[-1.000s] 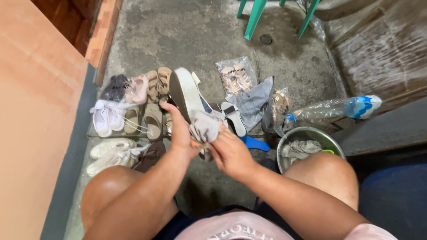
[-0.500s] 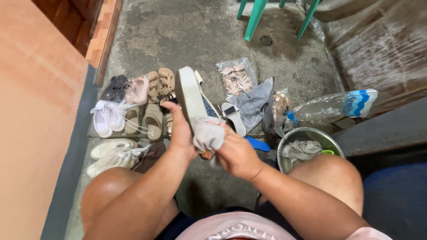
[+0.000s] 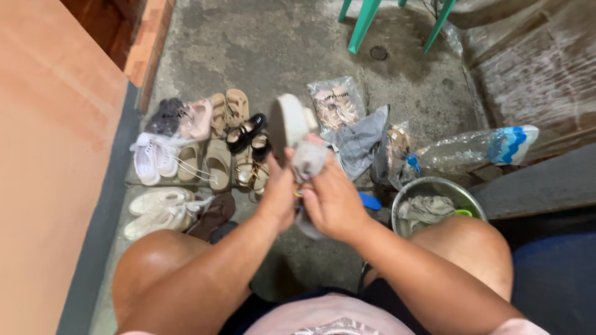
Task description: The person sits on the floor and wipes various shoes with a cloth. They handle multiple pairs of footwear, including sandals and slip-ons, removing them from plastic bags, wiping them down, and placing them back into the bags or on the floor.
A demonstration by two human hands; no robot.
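Observation:
My left hand [image 3: 280, 197] grips a thick-soled wedge sandal [image 3: 288, 121] held upright over the floor, its pale sole turned edge-on toward me. Against the sandal's side my right hand [image 3: 332, 200] presses a grey rag [image 3: 308, 162]. Both hands meet above my knees. The sandal's straps are mostly hidden behind the rag and fingers.
Several pairs of shoes and sandals [image 3: 192, 152] lie in rows on the concrete floor at left. A metal bowl [image 3: 434, 187] with a wet cloth [image 3: 421, 208] stands at right, beside a plastic bottle [image 3: 472, 149], bagged sandals [image 3: 333, 102] and green chair legs [image 3: 363, 25].
The sandal has been turned from showing its broad sole to edge-on and shifted right. Both hands and the rag moved up along it, uncovering the black shoes behind.

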